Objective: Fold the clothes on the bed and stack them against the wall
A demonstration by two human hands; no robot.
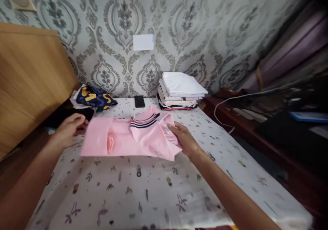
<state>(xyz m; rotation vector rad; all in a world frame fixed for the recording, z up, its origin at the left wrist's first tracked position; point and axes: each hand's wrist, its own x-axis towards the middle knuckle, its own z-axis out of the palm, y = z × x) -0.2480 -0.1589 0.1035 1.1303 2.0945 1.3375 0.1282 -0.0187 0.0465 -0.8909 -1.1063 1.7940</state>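
Observation:
A pink polo shirt (pixel 120 141) with dark-and-white striped trim lies partly folded, stretched sideways between my hands just over the printed cloth. My right hand (pixel 186 139) grips its right end, thumb on top and the other fingers partly hidden. At the left end, the curled fingers of my left hand (pixel 70 129) pinch the shirt's far left edge; part of that grip is blurred. The striped trim sits bunched on top, toward the right half. A shiny pink fold shows left of the middle.
The white cloth (pixel 138 195) has small printed figures. Behind stand a stack of folded clothes (pixel 180 91), a black phone-like object (pixel 139 101) and a navy-and-yellow garment (pixel 96 97). A wooden panel (pixel 30 79) borders the left; a white cable (pixel 217 112) hangs at the right.

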